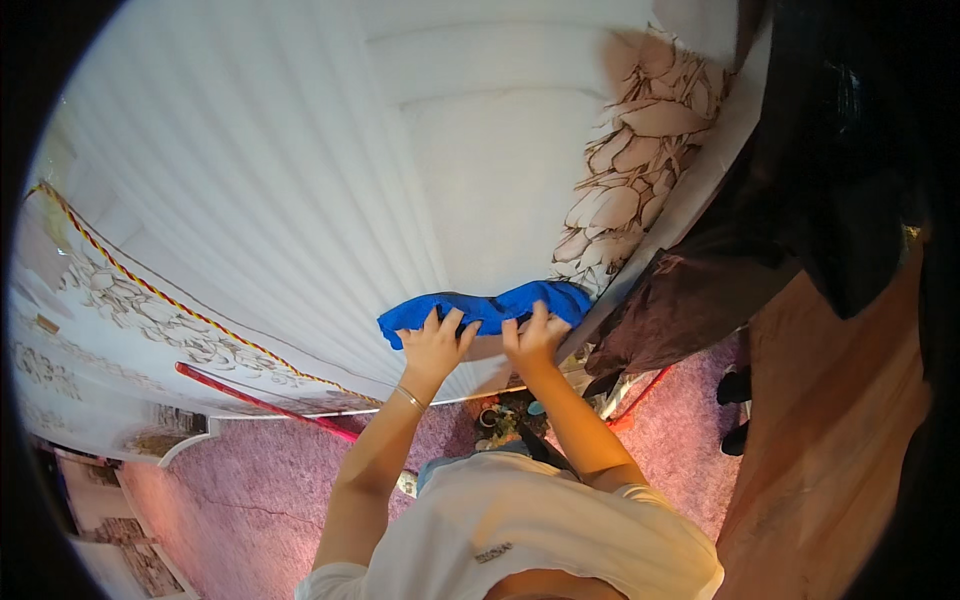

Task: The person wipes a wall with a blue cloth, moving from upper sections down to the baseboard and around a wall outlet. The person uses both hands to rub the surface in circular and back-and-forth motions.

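Observation:
A blue cloth point(487, 309) lies bunched lengthwise along the lower part of a large white panel point(495, 187) printed with pleat-like stripes and line-drawn petals or leaves. My left hand point(437, 341), below a thin bangle, grips the left half of the cloth with fingers spread over its near edge. On the right half, my right hand point(534, 341) holds the same edge, slightly blurred at the fingertips. Both hands press the cloth to the panel's surface. The petal-like print point(622, 150) rises just beyond the cloth's right end.
A twisted red-and-yellow cord point(172, 298) crosses the panel's left side. Near it slants a pink-red rod point(262, 401). Small potted plants point(502, 416) stand beneath my hands on pink carpet point(255, 480). Dark maroon fabric point(675, 315) hangs at right, before a brown surface point(825, 420).

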### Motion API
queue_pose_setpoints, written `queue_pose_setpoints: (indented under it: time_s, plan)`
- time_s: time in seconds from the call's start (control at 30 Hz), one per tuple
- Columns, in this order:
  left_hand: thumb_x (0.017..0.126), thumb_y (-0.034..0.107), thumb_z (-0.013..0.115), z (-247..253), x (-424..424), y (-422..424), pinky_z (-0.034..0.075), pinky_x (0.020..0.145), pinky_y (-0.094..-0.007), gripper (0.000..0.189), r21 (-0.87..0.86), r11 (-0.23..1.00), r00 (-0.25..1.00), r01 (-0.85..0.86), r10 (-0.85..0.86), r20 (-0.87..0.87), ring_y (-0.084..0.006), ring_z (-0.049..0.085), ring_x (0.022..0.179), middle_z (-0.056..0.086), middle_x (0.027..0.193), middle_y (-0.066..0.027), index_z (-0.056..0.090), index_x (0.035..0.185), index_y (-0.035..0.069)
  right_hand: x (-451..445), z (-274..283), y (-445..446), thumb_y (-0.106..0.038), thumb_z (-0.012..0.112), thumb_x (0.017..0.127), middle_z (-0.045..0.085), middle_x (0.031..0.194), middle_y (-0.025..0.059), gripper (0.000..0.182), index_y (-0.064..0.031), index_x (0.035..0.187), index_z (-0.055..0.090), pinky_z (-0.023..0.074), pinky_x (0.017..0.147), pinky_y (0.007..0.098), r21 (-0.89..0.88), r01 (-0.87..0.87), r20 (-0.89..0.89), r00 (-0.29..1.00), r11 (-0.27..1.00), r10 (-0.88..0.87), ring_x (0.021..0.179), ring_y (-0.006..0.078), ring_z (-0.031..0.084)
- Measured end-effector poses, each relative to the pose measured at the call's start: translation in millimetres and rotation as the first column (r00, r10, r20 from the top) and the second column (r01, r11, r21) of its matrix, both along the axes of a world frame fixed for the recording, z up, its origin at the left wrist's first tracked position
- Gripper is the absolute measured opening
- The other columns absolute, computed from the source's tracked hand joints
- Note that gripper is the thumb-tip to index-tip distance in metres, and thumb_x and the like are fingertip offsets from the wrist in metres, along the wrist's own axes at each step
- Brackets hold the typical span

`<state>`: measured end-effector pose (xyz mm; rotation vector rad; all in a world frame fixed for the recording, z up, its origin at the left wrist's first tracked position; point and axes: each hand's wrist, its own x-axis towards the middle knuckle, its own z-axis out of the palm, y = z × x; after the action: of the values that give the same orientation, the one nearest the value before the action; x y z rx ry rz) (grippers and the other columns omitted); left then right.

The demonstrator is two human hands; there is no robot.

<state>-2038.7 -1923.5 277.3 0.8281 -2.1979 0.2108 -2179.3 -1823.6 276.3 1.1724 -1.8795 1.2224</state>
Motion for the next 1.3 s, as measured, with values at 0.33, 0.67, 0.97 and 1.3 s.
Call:
queue_pose_setpoints:
  time_s: [0.33, 0.67, 0.97, 1.3]
  plan:
    - [0.072, 0.063, 0.063, 191.1, -48.0, 6.1, 0.031, 0.087, -0.0612, 0.062, -0.344, 0.928, 0.947, -0.142, 0.026, -0.319, -0.0377, 0.057, 0.084, 0.047, 0.132, -0.0258, 0.059, 0.124, 0.030, -46.5, 171.3, -26.4, -0.039, 0.058, 0.083, 0.009, 0.143, 0.0421, 0.070, -0.0040, 0.139, 0.035, 0.0138, 0.099, 0.0704, -0.237, 0.056, -0.109, 0.991, 0.970, -0.084, 0.127, 0.0635, 0.012]
    - [0.074, 0.045, 0.066, -23.9, -26.5, 22.0, 0.035, 0.080, -0.0545, 0.035, -0.061, 0.994, 0.995, 0.089, -0.086, 0.052, -0.0318, 0.056, 0.083, 0.060, 0.104, -0.0089, 0.066, 0.105, 0.028, -18.6, -67.5, -4.4, -0.035, 0.061, 0.081, 0.027, 0.130, 0.0389, 0.061, 0.0087, 0.122, 0.048, 0.0238, 0.098, 0.0612, 0.060, 0.012, 0.105, 0.994, 0.998, -0.018, 0.119, 0.0545, 0.026]
    - [0.078, 0.052, 0.065, 80.0, -37.8, 23.0, 0.030, 0.087, -0.0527, 0.042, -0.177, 0.984, 0.997, -0.002, -0.012, -0.077, -0.0318, 0.051, 0.100, 0.055, 0.116, -0.0095, 0.065, 0.115, 0.031, -36.6, 63.1, 0.7, -0.029, 0.062, 0.076, 0.032, 0.120, 0.0341, 0.081, 0.0122, 0.137, 0.029, 0.0263, 0.096, 0.0513, -0.022, 0.152, 0.046, 0.988, 0.988, -0.151, 0.107, 0.0431, 0.032]
    - [0.078, 0.051, 0.065, 98.4, -49.7, 24.3, 0.026, 0.090, -0.0536, 0.042, -0.180, 0.983, 0.997, -0.031, 0.016, -0.082, -0.0299, 0.053, 0.104, 0.055, 0.119, -0.0150, 0.065, 0.114, 0.029, -34.9, 95.8, -0.1, -0.028, 0.061, 0.080, 0.039, 0.110, 0.0226, 0.076, 0.0079, 0.140, 0.030, 0.0266, 0.090, 0.0488, -0.084, 0.107, -0.002, 0.994, 0.991, -0.108, 0.097, 0.0367, 0.037]
